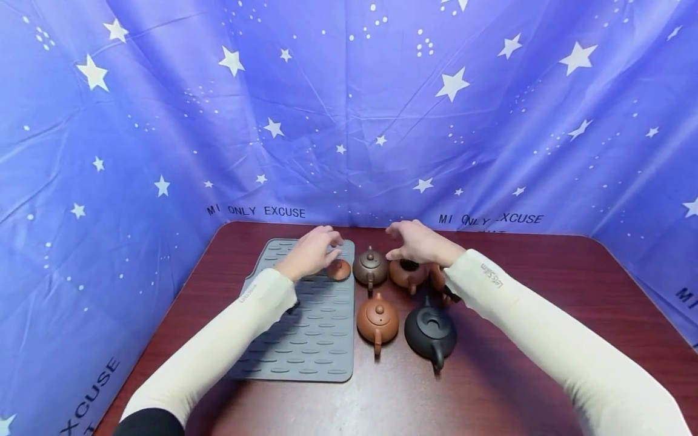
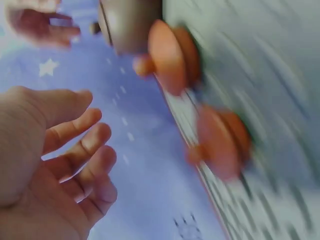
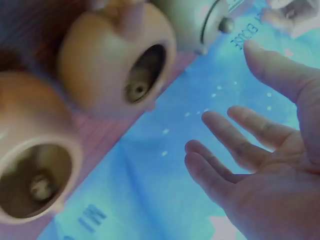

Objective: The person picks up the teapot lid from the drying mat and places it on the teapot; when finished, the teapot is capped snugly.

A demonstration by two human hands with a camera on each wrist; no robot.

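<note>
While two reddish-brown teapot lids (image 1: 339, 271) rest on a gray drying mat (image 1: 297, 366), a person's left hand (image 1: 313, 251) hovers near them, fingers loosely bent and apart. The right hand (image 1: 422, 242), fingers spread, hovers by two open-topped clay teapots (image 3: 100, 65); a dark-brown lidded teapot (image 1: 370, 268) stands between the hands, on a red-brown table (image 1: 403, 402).
</note>
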